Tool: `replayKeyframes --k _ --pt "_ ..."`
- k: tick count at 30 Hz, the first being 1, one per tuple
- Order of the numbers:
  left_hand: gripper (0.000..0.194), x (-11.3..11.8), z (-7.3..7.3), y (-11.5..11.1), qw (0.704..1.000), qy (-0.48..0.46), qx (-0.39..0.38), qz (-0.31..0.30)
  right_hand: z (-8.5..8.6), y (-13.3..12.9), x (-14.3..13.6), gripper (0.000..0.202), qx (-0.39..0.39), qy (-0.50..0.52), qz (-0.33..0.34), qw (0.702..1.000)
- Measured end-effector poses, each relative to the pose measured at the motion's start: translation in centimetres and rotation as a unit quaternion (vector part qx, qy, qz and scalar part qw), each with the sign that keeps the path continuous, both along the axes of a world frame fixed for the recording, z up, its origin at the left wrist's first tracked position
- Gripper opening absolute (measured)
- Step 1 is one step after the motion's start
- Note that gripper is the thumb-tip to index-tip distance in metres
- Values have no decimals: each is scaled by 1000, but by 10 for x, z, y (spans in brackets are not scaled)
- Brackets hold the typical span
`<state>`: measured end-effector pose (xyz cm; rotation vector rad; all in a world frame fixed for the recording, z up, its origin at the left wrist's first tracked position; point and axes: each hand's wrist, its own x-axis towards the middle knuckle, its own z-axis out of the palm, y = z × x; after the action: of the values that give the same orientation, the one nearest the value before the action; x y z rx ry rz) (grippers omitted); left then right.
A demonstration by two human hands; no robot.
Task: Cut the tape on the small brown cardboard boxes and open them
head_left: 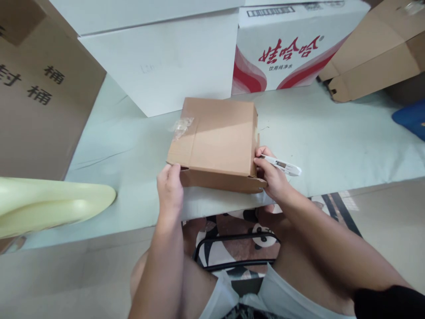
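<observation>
I see a small brown cardboard box (215,141) lying flat near the front edge of the pale tabletop (332,141), right in the middle of my view. My left hand (170,186) rests at the box's seven o'clock corner, fingers curled against the edge of the top flap; it touches the box, but I can't tell whether it truly grips it. My right hand (270,177) sits at the box's four o'clock corner, closed around a slim white utility knife (282,165) whose free end points toward three o'clock. A patch of clear tape (182,126) clings to the box top at ten o'clock. Behind it, at twelve o'clock, stands a big white box (159,62), and at one o'clock a red-and-white carton (292,48).
</observation>
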<state>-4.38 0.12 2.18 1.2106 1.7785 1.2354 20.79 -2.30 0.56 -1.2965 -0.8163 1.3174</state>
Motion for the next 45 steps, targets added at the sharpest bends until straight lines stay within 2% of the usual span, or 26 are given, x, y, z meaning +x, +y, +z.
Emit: replayKeyframes --k 45 --pt "31 4 2 1 999 -26 24 15 1 -3 -3 26 -12 45 2 999"
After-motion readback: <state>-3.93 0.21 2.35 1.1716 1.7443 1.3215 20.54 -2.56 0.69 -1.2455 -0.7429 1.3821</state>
